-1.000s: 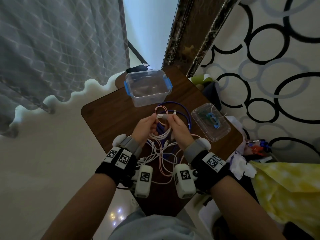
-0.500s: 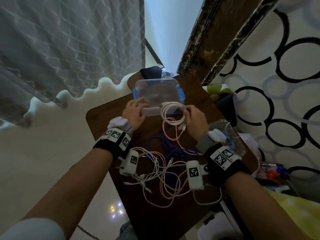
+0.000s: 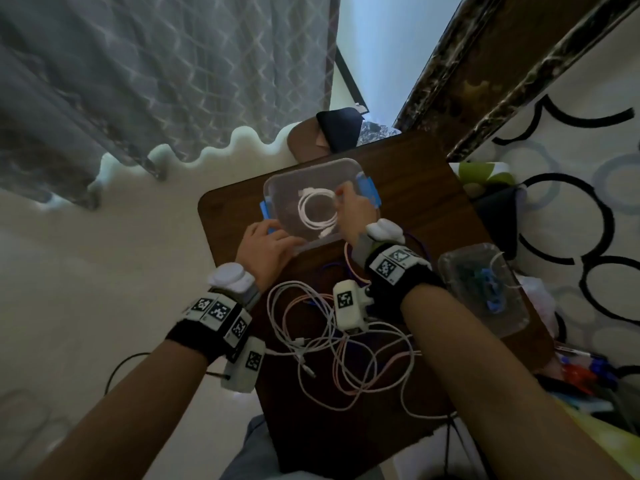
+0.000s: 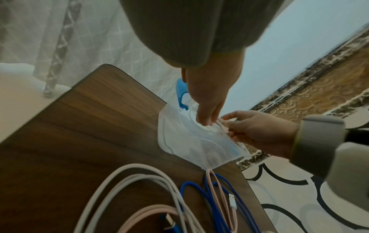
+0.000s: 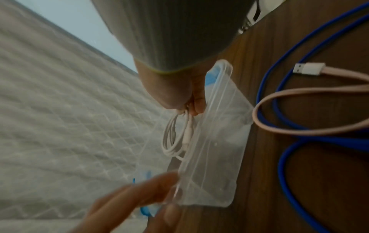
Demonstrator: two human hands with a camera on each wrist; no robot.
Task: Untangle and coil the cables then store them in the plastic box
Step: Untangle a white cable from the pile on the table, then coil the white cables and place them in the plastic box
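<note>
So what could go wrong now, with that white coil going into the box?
The right hand pinches the coiled white cable inside the plastic box; nothing ties the loops, so once released they may spring open. The left hand only rests against the box's near corner, so the light box could slide. The loose cables lie tangled under the right wrist and might snag.

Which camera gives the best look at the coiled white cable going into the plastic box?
The head view: the whole coiled white cable shows from above inside the plastic box. The right wrist view shows it edge-on, hanging from the right hand. The left wrist view shows only strands at the fingers.
</note>
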